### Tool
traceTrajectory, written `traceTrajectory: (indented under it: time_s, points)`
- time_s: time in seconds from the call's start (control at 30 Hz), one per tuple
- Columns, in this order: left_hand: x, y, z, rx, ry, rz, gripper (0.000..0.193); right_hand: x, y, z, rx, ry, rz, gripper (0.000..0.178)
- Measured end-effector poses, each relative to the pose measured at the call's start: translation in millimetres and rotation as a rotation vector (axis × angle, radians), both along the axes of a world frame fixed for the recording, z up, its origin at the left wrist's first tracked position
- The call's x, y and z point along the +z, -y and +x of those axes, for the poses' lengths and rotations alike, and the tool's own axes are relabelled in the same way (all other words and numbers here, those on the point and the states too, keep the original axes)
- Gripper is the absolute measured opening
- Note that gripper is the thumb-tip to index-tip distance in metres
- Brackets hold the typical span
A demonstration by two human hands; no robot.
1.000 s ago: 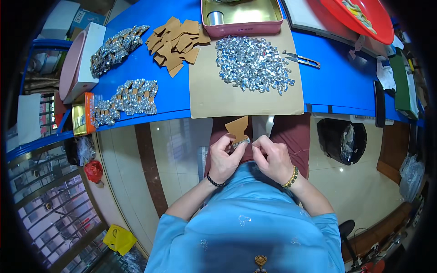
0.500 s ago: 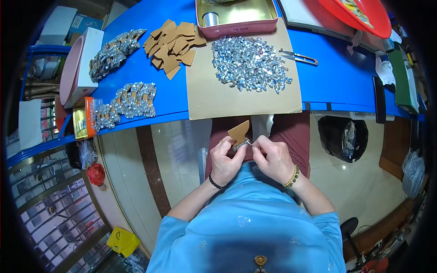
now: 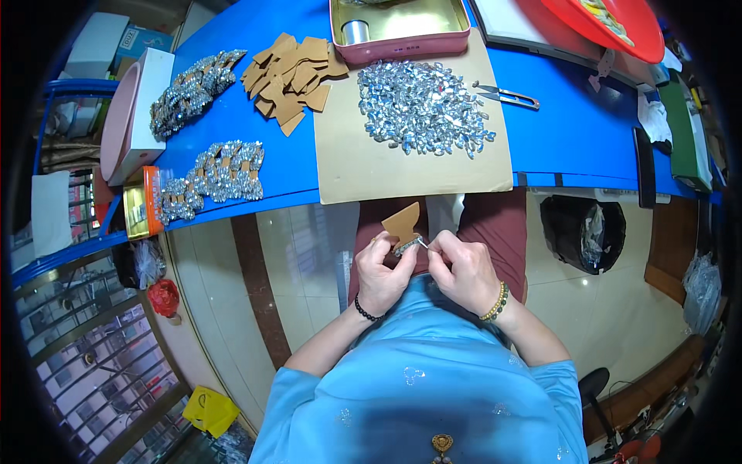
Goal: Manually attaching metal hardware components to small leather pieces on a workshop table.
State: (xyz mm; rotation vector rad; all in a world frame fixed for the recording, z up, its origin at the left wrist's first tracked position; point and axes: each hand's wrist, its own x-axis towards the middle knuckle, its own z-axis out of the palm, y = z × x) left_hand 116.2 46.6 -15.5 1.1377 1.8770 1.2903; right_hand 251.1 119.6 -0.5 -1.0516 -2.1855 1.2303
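Note:
Over my lap, my left hand point(image 3: 384, 277) pinches a brown flat cut-out piece point(image 3: 402, 224), flared at the top and narrow in the middle. Small silvery rhinestones point(image 3: 406, 246) line its lower edge, partly covered by my fingers. Close beside it, my right hand point(image 3: 466, 271) is closed, with thumb and index finger pinching a thin, pale needle-like thing point(image 3: 422, 243) that points at the rhinestone edge. On the table ahead, a pile of loose clear rhinestones point(image 3: 423, 108) lies on a beige board point(image 3: 340, 166). More brown cut-outs point(image 3: 290, 73) are heaped to its left.
A pink tin point(image 3: 402, 48) with a metallic spool point(image 3: 356, 32) stands behind the rhinestones. Thread snips point(image 3: 510, 97) lie to the right, below a red bowl point(image 3: 645, 42). Finished-looking rhinestone pieces point(image 3: 232, 170) sit on the blue table's left. A black bag point(image 3: 568, 236) is at right.
The brown piece has tilted and shifted very slightly to the left in my left hand. Both hands otherwise keep nearly the same place and grip.

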Motion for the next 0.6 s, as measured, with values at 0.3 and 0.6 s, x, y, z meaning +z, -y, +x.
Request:
traceTrajectory:
  time_s: [0.3,0.6]
  points:
    - [-6.4,5.4,3.2,-0.078,-0.163,0.058,0.015,-8.2,-5.0,0.8,0.053,-0.015,-0.021,0.01]
    - [-8.5,6.8,-7.0,-0.268,-0.127,0.085,0.015,-23.8,-24.6,11.4,-0.138,0.021,-0.412,0.011]
